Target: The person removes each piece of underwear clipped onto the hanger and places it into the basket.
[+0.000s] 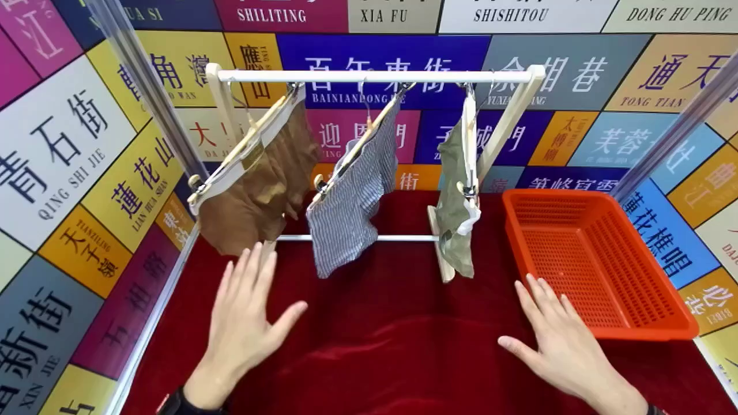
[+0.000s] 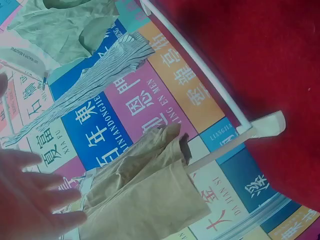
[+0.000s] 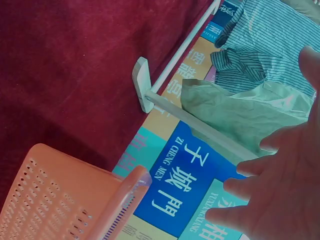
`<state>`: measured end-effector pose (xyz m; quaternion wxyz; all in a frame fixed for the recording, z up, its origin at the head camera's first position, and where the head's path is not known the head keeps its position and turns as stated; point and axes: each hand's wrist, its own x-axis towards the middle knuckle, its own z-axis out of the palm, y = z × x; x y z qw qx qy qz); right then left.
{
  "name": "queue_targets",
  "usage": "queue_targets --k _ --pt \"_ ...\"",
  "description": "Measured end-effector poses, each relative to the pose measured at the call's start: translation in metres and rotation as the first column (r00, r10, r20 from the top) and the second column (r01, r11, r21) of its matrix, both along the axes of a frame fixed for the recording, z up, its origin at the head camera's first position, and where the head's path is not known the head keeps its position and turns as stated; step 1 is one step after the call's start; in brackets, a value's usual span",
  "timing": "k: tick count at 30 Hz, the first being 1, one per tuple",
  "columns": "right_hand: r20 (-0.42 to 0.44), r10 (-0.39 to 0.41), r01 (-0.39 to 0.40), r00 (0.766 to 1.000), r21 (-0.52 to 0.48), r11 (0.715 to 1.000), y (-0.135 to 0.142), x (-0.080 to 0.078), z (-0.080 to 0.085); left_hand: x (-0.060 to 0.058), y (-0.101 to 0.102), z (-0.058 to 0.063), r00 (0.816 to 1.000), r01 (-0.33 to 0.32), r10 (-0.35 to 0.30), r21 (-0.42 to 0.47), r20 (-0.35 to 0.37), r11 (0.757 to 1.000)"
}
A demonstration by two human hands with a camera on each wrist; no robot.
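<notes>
Three pairs of shorts hang by clip hangers from a small white rack (image 1: 369, 76) in the head view. Brown shorts (image 1: 248, 202) are on the left, blue-and-white striped shorts (image 1: 351, 202) in the middle and olive green shorts (image 1: 455, 202) on the right. My left hand (image 1: 245, 323), fingers spread and holding nothing, is just in front of the brown shorts, which also show in the left wrist view. Spread and empty too, my right hand (image 1: 562, 346) is beside the left wall of an orange plastic basket (image 1: 599, 334). Whether it touches the basket I cannot tell.
Dark red cloth (image 1: 392, 346) covers the table. Behind and at both sides stand panels (image 1: 380, 52) printed with street names. Clear posts (image 1: 150, 86) rise at the left and right corners. The rack's lower bar (image 1: 403, 238) runs close above the cloth.
</notes>
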<state>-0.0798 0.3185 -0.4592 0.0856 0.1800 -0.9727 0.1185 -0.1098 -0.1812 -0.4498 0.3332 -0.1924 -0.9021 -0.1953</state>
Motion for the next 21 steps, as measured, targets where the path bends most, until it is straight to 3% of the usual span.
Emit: queue_targets --k 5,12,16,21 --pt "-0.033 0.008 -0.008 0.999 -0.007 1.0 -0.002 0.002 0.001 -0.007 0.001 0.012 0.988 0.007 0.006 0.082 -0.154 0.997" --pt "-0.072 0.026 -0.028 0.997 -0.025 0.999 -0.007 0.003 0.002 -0.021 -0.003 0.034 0.942 0.009 0.052 0.18 -0.333 0.984" --pt "-0.091 0.045 -0.05 0.995 -0.043 0.998 -0.01 0.002 0.003 -0.027 0.0 0.045 0.906 -0.015 0.149 0.321 -0.397 0.947" --pt "-0.097 0.059 -0.065 0.994 -0.059 0.996 -0.013 0.003 0.002 -0.032 0.004 0.058 0.873 -0.091 0.285 0.442 -0.397 0.893"
